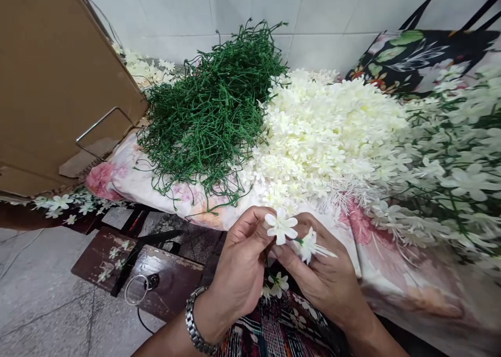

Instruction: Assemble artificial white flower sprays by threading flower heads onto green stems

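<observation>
Close together above my lap, both hands are closed on small artificial flowers. The fingertips of my left hand (245, 260) are at a white flower (281, 225) whose petals face up. Pinched in my right hand (323, 271) is a green stem with a second white flower (308, 245) and thin white strands beside it. Whether the first flower is joined to that same stem is hidden by my fingers. Below the hands, more white blossoms (277, 284) hang over the patterned cloth (274, 333) on my lap.
A tangled heap of green plastic stems (219, 101) lies beside a large pile of loose white blossoms (324, 127) on a floral cloth (156, 177). Assembled flower sprays (465, 185) fill the right. A cardboard box (58, 75) stands left, above a brown wooden stool (168, 278).
</observation>
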Demonstrator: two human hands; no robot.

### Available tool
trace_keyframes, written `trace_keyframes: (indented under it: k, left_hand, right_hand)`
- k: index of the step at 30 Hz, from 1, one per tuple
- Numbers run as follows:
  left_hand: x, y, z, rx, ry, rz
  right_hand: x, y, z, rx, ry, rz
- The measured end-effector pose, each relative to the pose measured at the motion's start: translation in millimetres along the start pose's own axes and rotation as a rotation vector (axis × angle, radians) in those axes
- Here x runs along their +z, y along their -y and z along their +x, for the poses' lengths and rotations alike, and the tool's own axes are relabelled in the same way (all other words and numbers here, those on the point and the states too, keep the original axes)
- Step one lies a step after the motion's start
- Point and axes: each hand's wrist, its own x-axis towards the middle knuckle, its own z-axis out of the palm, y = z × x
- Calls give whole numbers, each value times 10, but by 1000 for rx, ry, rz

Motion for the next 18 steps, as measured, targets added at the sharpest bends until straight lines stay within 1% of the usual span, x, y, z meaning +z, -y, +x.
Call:
trace_keyframes:
  k: [2,5,8,10,13,16,18]
  left_hand:
    - [24,31,18,-21,22,0]
    - [45,65,61,-52,63,-40]
    - [57,65,108,-30,90,-81]
    - [60,50,130,-24,117,-62]
    - [57,35,139,-78,186,22]
    - [53,48,130,-98,211,89]
    - [55,63,131,-94,208,111]
  right_hand:
    - [-9,-37,-19,42,-25,25]
    - [-45,-85,-62,48,-97,72]
    - [-72,-112,-98,84,-155,158]
    - [-87,-123,-110,134,-147,247]
    - [-117,-138,-100,186,-150,371]
    - [-147,-161,-71,222,-169,401]
    - [-159,-182,-58,258,-138,421]
